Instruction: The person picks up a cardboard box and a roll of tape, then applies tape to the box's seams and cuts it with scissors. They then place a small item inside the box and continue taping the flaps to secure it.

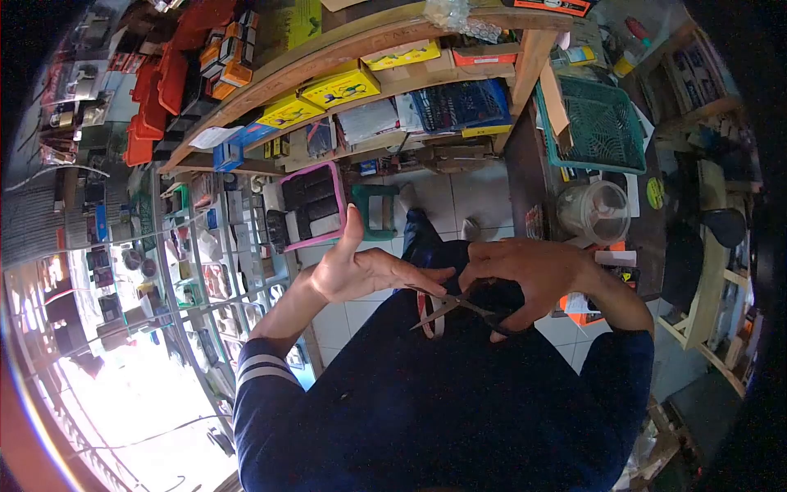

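Grips scissors (453,306) in the right hand (537,275), curled shut round the handles. Handles mostly hidden under fingers and lost against dark clothing. 2 blades parted a little, tips aimed toward the left hand (365,271).

Left hand flat and open, thumb raised, fingertips at or just beside the blades near the pivot. Cannot tell whether contact is made there, or whether anything is pinched.

Thin reddish strip (427,316) looping just below the blades. Too small and blurred to name, and unclear which hand, if either, has hold of it.

Scissors mid-picture, between both hands, in front of the dark torso and above a pale tiled floor (467,193).

Left forearm bare down to a striped sleeve (258,365). Right wrist swallowed by a dark sleeve, elbow out of sight.

Beyond the hands:
- pink-rimmed tray (338,201) of dark items, contents not readable
- green stool (358,213), partly behind the raised thumb
- clear jar (594,211) and green basket (598,123) at right
- shelves (344,82) of yellow boxes, print illegible

Lower left washed out by glare. Corners blacked out by the lens rim.
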Motion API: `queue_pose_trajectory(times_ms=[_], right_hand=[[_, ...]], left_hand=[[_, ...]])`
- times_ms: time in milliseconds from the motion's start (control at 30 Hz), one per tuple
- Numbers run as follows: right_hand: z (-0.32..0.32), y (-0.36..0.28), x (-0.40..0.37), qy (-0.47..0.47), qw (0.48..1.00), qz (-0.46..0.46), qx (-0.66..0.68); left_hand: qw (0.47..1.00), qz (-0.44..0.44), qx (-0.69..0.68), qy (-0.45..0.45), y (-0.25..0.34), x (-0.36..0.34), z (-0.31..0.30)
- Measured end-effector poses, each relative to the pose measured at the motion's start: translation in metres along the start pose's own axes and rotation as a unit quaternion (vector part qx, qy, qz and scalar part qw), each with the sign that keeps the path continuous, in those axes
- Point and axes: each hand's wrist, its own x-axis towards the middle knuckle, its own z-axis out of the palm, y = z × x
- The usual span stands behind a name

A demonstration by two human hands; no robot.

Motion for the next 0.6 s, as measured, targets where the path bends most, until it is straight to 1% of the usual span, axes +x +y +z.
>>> queue_pose_trajectory(times_ms=[333,467,533,600], right_hand=[[-0.007,-0.002,-0.003,-0.028,0.999,0.033,0.005],[-0.008,0.0,-0.005,-0.019,0.999,0.027,0.013],[-0.008,-0.001,-0.007,-0.023,0.998,0.048,0.02],[-0.007,0.0,-0.008,-0.021,0.999,0.043,0.018]], left_hand=[[1.0,-0.011,0.002,-0.006,0.002,0.007,-0.003],[1.0,0.0,-0.004,-0.012,0.003,0.008,-0.004],[1.0,0.004,0.007,-0.021,0.005,0.01,-0.003],[1.0,0.003,0.004,-0.018,0.004,0.011,-0.003]])
